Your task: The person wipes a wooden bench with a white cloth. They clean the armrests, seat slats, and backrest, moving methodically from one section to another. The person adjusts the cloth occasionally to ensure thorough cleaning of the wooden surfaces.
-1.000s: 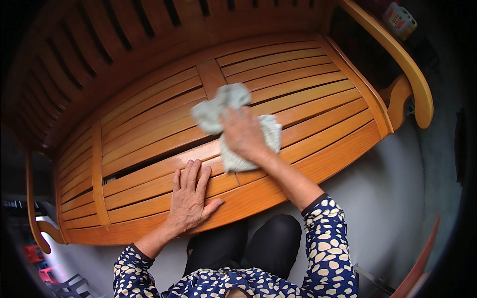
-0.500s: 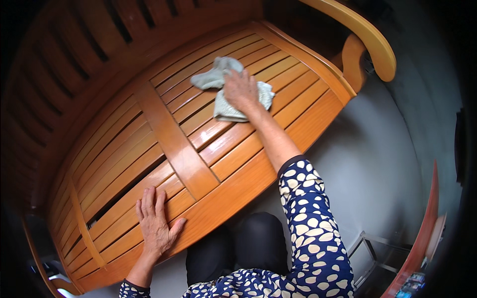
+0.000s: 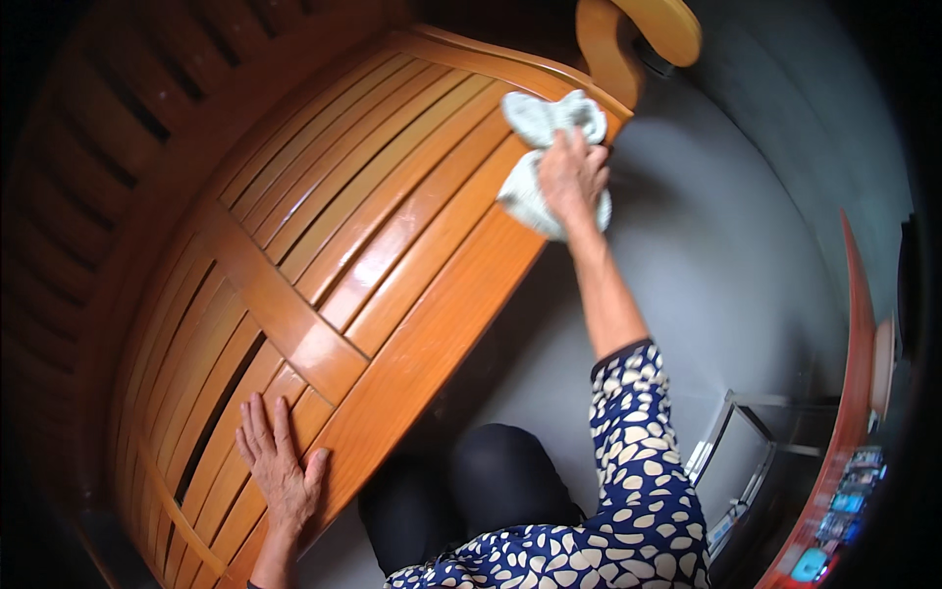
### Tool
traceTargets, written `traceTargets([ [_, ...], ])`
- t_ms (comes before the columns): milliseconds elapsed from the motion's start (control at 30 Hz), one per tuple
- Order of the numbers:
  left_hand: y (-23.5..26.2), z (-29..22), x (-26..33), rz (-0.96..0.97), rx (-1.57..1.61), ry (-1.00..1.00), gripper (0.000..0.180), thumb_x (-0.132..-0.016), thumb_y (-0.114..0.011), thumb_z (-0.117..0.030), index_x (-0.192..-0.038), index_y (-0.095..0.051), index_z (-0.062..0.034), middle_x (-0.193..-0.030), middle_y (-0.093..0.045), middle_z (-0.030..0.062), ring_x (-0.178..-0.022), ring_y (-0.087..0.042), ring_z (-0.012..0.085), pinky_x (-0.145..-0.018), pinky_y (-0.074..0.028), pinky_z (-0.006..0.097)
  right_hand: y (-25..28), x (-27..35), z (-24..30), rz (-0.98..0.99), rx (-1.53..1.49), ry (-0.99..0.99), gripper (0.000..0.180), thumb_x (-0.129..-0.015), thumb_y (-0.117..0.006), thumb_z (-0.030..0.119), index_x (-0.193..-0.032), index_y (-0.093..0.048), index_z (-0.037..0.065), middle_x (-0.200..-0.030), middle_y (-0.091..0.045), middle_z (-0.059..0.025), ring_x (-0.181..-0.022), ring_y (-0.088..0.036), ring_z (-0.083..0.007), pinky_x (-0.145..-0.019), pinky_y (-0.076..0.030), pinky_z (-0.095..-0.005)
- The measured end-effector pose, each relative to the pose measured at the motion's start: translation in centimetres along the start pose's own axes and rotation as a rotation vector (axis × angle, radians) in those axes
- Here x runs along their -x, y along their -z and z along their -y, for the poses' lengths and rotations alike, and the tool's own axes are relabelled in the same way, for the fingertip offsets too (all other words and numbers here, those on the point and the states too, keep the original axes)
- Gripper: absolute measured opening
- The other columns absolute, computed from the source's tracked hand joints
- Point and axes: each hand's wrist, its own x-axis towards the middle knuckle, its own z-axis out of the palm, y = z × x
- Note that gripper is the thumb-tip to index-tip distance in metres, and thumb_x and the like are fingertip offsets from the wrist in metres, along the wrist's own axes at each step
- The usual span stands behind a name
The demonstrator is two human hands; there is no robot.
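A slatted wooden bench with a glossy orange-brown seat spreads across the view. Near the seat's far right corner, my right hand presses on a pale, crumpled cloth. Parts of the cloth bulge out beyond the fingers and below the palm, reaching over the front edge. My left hand lies flat on the slats near the front edge at lower left, fingers apart, with nothing in it.
A curved wooden armrest rises at the far right end of the bench. The slatted backrest runs along the left. Grey floor extends to the right, with a metal-framed stand and a red-edged table holding small items.
My right hand has carried the cloth rightward, from mid-seat to the front right corner. My left hand still rests on the slats. The whole view has turned towards the right.
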Motion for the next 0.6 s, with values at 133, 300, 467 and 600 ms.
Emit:
traceTargets([
  [133,0.0,-0.1,0.4,0.008,-0.033,0.01,0.076,-0.085,-0.053,-0.044,-0.147,-0.028,-0.0089,-0.155,-0.016,0.0179,-0.144,-0.01,0.0349,-0.115,-0.005,0.05,3.6,11.4,3.8,-0.193,-0.39,0.301,0.035,-0.083,-0.053,0.013,-0.115,-0.062,0.002,-0.132,-0.05,-0.0126,-0.111,-0.043,-0.0316,-0.094,-0.036,-0.0438],
  [300,-0.8,0.7,0.7,-0.025,-0.091,-0.012,0.076,-0.091,-0.039,-0.058,-0.149,-0.026,-0.0093,-0.155,-0.017,0.0182,-0.144,-0.012,0.0342,-0.115,-0.006,0.05,-3.2,15.4,2.5,-0.535,-0.94,-0.092,0.039,-0.096,-0.047,0.02,-0.132,-0.049,0.003,-0.137,-0.046,-0.0199,-0.12,-0.041,-0.0362,-0.103,-0.032,-0.0434],
  [467,-0.8,0.5,0.5,-0.059,-0.111,-0.001,0.078,-0.091,-0.037,-0.061,-0.148,-0.028,-0.0099,-0.155,-0.02,0.0166,-0.144,-0.014,0.0344,-0.115,-0.008,0.05,-15.8,4.4,-3.2,-0.483,-1.53,-0.619,0.044,-0.092,-0.057,0.031,-0.127,-0.053,0.004,-0.127,-0.054,-0.0158,-0.11,-0.054,-0.0287,-0.094,-0.042,-0.0383],
  [600,-2.0,-0.3,-0.6,-0.053,-0.024,-0.051,0.078,-0.091,-0.037,-0.062,-0.148,-0.029,-0.0097,-0.154,-0.021,0.0165,-0.144,-0.016,0.0339,-0.115,-0.009,0.049,-23.5,-4.5,-15.7,-0.589,-1.467,-0.657,0.048,-0.087,-0.064,0.036,-0.121,-0.059,0.003,-0.116,-0.063,-0.0118,-0.1,-0.062,-0.0231,-0.084,-0.049,-0.0358],
])
